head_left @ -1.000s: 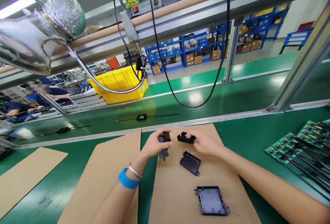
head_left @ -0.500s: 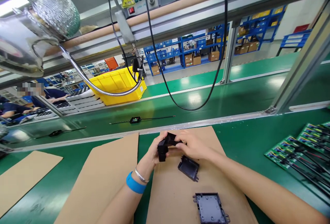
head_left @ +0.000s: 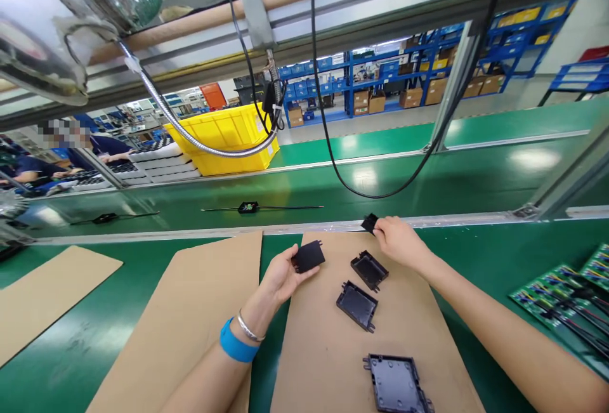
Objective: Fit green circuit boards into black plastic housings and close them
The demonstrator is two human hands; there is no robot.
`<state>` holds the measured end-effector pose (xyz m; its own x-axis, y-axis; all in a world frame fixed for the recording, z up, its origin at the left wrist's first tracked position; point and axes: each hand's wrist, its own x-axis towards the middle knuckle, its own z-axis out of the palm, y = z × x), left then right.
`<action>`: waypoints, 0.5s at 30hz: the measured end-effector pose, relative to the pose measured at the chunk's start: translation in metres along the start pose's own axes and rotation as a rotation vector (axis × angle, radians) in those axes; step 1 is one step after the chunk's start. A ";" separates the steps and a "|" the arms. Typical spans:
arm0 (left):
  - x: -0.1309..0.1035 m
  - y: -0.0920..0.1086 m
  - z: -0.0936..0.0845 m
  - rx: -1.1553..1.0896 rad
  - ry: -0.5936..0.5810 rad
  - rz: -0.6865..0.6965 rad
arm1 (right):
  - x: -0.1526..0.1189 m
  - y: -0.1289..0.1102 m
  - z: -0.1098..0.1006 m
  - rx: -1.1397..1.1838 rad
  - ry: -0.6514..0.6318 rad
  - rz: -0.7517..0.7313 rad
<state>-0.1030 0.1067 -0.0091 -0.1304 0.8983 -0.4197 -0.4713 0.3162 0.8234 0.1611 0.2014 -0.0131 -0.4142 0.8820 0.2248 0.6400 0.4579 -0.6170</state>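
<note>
My left hand (head_left: pixel 280 276) holds a flat black plastic case part (head_left: pixel 309 257) between thumb and fingers, above the cardboard's left edge. Farther right, my right hand (head_left: pixel 398 240) pinches a small black piece (head_left: pixel 370 222) near the back end of the cardboard sheet (head_left: pixel 318 349). Between and below the hands, one open black tray-shaped case (head_left: pixel 370 270) lies on the cardboard, with a second case (head_left: pixel 357 306) just in front of it. Nearer me rests a larger grey-black case (head_left: pixel 396 384), its inside facing up.
Green circuit boards with wires (head_left: pixel 547 292) lie at the right. Two more cardboard sheets (head_left: pixel 190 311) are on the left. Beyond the metal rail sit a small wired board (head_left: pixel 248 207) and a yellow bin (head_left: pixel 228 140). A black cable (head_left: pixel 333 165) hangs ahead; people work at far left.
My hands have moved apart, each now with a black piece. Another open case has appeared on the cardboard behind the other two. The camera view has shifted.
</note>
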 end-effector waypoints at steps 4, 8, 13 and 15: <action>0.018 -0.001 0.000 0.151 0.019 0.145 | -0.015 -0.003 0.013 -0.180 -0.126 -0.105; 0.049 -0.002 0.012 0.427 0.003 0.329 | -0.019 -0.010 0.031 -0.241 -0.224 -0.234; 0.081 -0.016 0.034 0.782 -0.052 0.533 | -0.024 -0.025 0.038 -0.242 -0.242 -0.343; 0.085 -0.022 0.038 0.905 -0.082 0.593 | -0.041 -0.038 0.034 -0.247 -0.195 -0.345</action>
<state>-0.0705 0.1882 -0.0484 -0.0510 0.9892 0.1375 0.4700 -0.0977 0.8772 0.1319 0.1437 -0.0241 -0.7288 0.6469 0.2246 0.5685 0.7544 -0.3280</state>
